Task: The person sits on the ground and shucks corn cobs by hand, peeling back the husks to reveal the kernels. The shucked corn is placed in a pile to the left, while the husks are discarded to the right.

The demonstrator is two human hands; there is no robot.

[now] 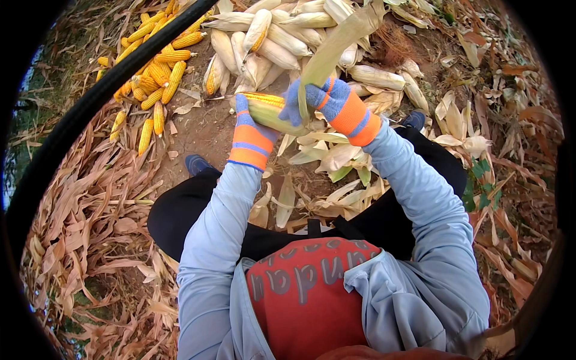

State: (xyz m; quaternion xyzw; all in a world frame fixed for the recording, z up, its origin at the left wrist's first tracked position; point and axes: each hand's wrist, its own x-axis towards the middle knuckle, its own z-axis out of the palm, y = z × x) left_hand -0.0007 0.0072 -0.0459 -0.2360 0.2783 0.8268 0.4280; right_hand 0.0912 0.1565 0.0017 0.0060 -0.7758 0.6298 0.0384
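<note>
An ear of corn [267,111] lies across the space between my hands, its yellow kernels bared along the upper side and pale green husk on the lower side. My left hand [251,129], in a blue and orange knit glove, is closed round the ear's left end. At the right end my right hand [324,103], gloved alike, grips a long strip of husk [339,51] that stands up and bends away to the upper right. The right fingertips are partly hidden behind the strip and the glove.
Husked yellow cobs [159,72] are heaped at the far left. A pile of ears still in husk [279,45] lies straight ahead. Loose husks [333,153] cover the ground between my legs. Dry leaves [96,234] spread on both sides. A dark cable [108,90] crosses the upper left.
</note>
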